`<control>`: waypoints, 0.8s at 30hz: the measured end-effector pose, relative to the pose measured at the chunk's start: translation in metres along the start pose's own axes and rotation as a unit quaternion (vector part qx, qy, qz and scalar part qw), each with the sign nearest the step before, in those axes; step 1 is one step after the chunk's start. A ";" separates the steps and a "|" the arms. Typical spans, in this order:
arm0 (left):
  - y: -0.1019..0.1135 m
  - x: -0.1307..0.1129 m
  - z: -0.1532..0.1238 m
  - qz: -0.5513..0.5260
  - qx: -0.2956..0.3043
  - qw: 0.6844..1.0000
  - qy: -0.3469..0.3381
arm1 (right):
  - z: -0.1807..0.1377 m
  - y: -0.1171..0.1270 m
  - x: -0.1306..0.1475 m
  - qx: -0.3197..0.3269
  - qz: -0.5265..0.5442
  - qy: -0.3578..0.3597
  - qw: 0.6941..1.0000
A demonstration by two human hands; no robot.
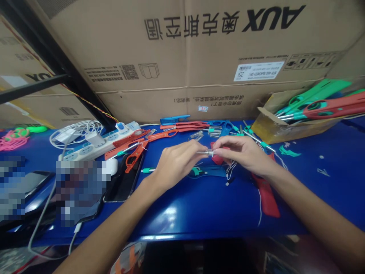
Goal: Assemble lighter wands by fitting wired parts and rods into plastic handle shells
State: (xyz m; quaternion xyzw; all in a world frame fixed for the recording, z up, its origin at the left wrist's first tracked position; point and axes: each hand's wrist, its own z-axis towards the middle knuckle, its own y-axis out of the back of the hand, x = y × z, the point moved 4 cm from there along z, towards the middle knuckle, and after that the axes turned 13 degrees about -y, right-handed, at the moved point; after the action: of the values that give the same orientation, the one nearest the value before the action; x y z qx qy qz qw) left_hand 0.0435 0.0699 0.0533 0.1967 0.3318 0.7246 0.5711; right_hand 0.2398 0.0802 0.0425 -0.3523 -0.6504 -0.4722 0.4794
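One small silvery piece (pixel 210 152) held between both hands above blue tabletop (pixel 176 213); exact form not made out. Ends clamped by fingertips of left hand (pixel 178 159) and right hand (pixel 242 152); some left fingers hidden by back of hand. Red piece (pixel 218 159) partly covered by right fingers. Blue handle (pixel 213 171) partly hidden behind left hand. White wires (pixel 232 166) tangled, hard to trace. Device screen (pixel 82 190) obscured by pixelation. Red handle (pixel 336 106) in open carton (pixel 285 132) cut off by right edge.
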 end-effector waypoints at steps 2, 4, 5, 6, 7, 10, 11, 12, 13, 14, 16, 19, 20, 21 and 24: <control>0.001 -0.001 0.001 0.001 -0.005 1.000 0.002 | 0.001 0.002 -0.003 0.006 -0.009 -0.010 1.000; 0.001 -0.001 0.001 0.003 -0.007 1.000 -0.001 | 0.002 0.003 -0.005 0.013 -0.016 -0.017 1.000; 0.001 -0.001 0.001 0.004 -0.006 1.000 -0.003 | 0.002 0.003 -0.006 0.018 -0.019 -0.016 1.000; 0.001 -0.001 0.001 0.006 -0.004 1.000 -0.006 | 0.002 0.003 -0.006 0.024 -0.021 -0.013 0.999; 0.001 -0.001 0.001 0.008 -0.002 1.000 -0.008 | 0.002 0.002 -0.006 0.031 -0.022 -0.008 0.999; 0.000 0.000 0.000 0.010 0.006 1.000 -0.011 | 0.000 -0.001 -0.003 0.053 -0.026 0.004 0.998; 0.000 0.001 0.000 0.009 0.009 1.000 -0.011 | 0.000 -0.002 -0.003 0.057 -0.027 0.003 0.998; -0.001 0.001 0.000 0.009 0.011 1.000 -0.010 | -0.001 -0.002 -0.002 0.060 -0.027 0.002 0.998; -0.001 0.001 0.000 0.009 0.011 1.000 -0.010 | -0.001 -0.003 -0.002 0.060 -0.025 -0.001 0.998; 0.000 0.001 0.000 0.009 0.010 1.000 -0.011 | -0.002 -0.003 -0.002 0.059 -0.024 -0.003 0.998; 0.000 0.000 0.000 0.009 0.011 1.000 -0.013 | -0.002 -0.003 -0.001 0.055 -0.020 -0.002 0.998; -0.001 -0.001 0.001 0.008 0.016 1.000 -0.013 | -0.002 -0.002 -0.001 0.047 -0.022 0.003 0.999; -0.001 -0.001 0.001 0.008 0.017 1.000 -0.012 | -0.002 -0.002 -0.001 0.044 -0.023 0.003 0.999; -0.001 -0.001 0.001 0.007 0.015 1.000 -0.012 | -0.002 -0.001 -0.001 0.042 -0.024 0.004 0.999; -0.001 0.000 0.000 0.008 0.013 1.000 -0.013 | -0.003 -0.001 0.000 0.040 -0.024 0.005 0.999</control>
State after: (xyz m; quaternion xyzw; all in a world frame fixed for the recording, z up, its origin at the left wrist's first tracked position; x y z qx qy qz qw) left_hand 0.0442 0.0696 0.0531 0.2162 0.3323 0.7224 0.5665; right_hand 0.2393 0.0773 0.0420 -0.3148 -0.6746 -0.4586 0.4852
